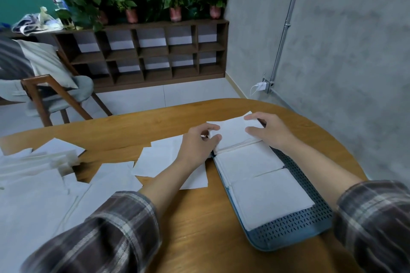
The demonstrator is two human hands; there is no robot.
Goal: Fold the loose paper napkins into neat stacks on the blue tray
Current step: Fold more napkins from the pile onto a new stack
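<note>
**A:** Both hands are working the far stack point(235, 134) right now. The left hand point(197, 143) is pinching its near-left corner between thumb and fingers, and the right hand point(269, 132) is lying spread and flat along its right side, fingers loose, squaring it up.

**B:** So where is that stack sitting?

**A:** At the far end of the blue tray point(295, 230), which is lying on the wooden table point(188, 217) on the person's right. Two more folded stacks point(264, 186) are filling the rest of it, one just behind the other, edges looking tidy.

**B:** Tray's looking nearly full, then. Is the job wrapping up?

**A:** Hardly, I'd say. Loose napkins point(168, 162) are lying flat just beside the left hand, and a much bigger scatter point(40, 184) is spreading over the table's left side, overlapping and unfolded.

**B:** So plenty of folding is left, and room is getting tight.
</note>
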